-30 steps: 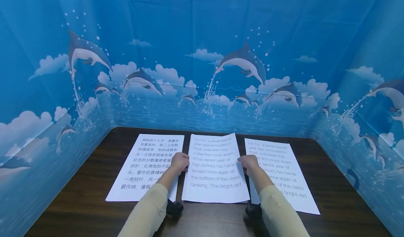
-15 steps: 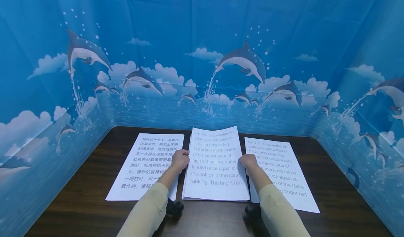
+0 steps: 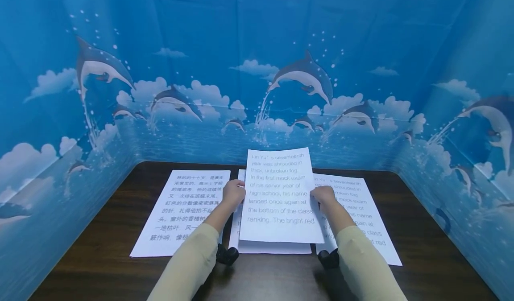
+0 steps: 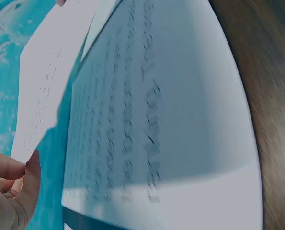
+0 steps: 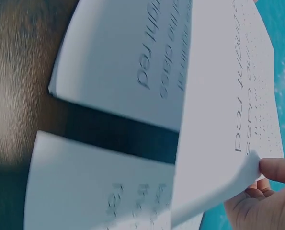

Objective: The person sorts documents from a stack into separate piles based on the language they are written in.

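Observation:
A printed sheet of paper (image 3: 281,194) with English text is raised above the table. My left hand (image 3: 234,194) pinches its left edge, thumb against finger, as the left wrist view shows. On the other edge, my right hand (image 3: 324,195) pinches the sheet (image 5: 214,134) between thumb and fingers. Beneath it lies the middle stack of printed paper (image 3: 275,248), mostly covered in the head view. Its top page (image 4: 180,105) also carries English text. The raised sheet stands apart from this stack and is slightly bent.
A stack of pages with Chinese text (image 3: 176,216) lies to the left. More English pages (image 3: 371,225) lie at the right, partly behind the right hand and the sheet. Dark wooden table (image 3: 100,238); a blue dolphin-print curtain (image 3: 217,47) surrounds its back and sides.
Both hands have lifted the sheet up off the middle stack and shifted it slightly right. The pages underneath have come into view. The side stacks stay in place.

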Available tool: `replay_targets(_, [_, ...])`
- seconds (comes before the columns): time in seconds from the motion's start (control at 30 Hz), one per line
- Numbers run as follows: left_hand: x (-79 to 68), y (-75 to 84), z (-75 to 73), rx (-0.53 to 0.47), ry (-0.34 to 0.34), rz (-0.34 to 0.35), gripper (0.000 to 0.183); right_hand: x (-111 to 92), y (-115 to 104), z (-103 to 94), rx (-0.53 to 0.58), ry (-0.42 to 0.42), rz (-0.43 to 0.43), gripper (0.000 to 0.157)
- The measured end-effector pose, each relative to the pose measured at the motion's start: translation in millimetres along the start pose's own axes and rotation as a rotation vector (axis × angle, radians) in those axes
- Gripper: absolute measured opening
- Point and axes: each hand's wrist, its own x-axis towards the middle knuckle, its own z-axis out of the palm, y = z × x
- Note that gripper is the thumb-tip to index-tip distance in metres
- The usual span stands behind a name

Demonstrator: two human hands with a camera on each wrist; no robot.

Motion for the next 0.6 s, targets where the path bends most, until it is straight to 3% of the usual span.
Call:
replay_targets(0.27, [-1.7, 25.8, 11.7, 0.016, 0.022, 0.018, 0.033, 5.0, -6.3, -26.7, 0.016, -0.007, -0.007, 0.047])
replay_targets(0.6, [-5.3, 47.8, 33.8, -0.077, 0.017, 0.069, 0.036, 7.6, -10.7, -55.5, 0.02, 0.042, -0.007, 0.047])
